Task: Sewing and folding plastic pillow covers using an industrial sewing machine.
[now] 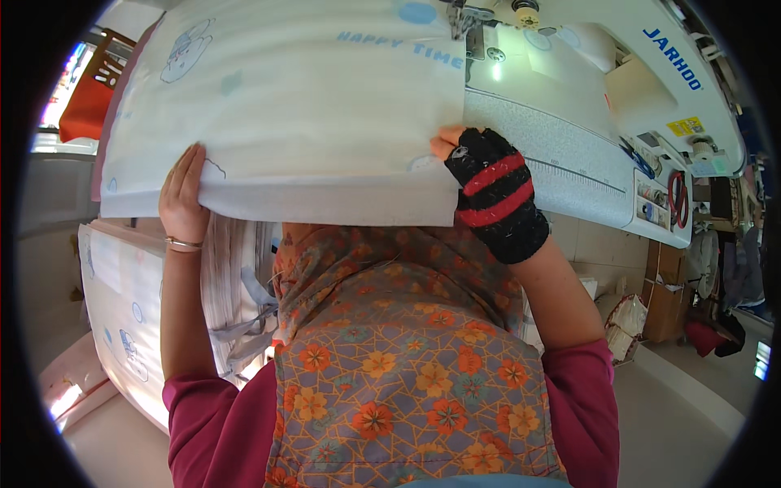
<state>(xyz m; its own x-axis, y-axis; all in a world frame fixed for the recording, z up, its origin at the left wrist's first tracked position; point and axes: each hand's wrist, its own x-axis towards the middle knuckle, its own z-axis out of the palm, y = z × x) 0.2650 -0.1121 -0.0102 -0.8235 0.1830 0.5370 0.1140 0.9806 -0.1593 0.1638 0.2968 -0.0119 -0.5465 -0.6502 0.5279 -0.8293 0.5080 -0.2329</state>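
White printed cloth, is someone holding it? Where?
Bare left hand rests on the cloth by its near edge; black-and-red gloved right hand touches its right edge. Holding unclear.

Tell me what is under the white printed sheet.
Right of the sheet, by the gloved right hand, a grey work surface shows; the floral apron shows past the sheet's near edge. Whatever lies directly underneath is covered.

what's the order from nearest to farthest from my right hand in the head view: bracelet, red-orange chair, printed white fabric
1. Printed white fabric, touching the right hand
2. Bracelet, just below the left hand
3. Red-orange chair, far left, beyond the fabric
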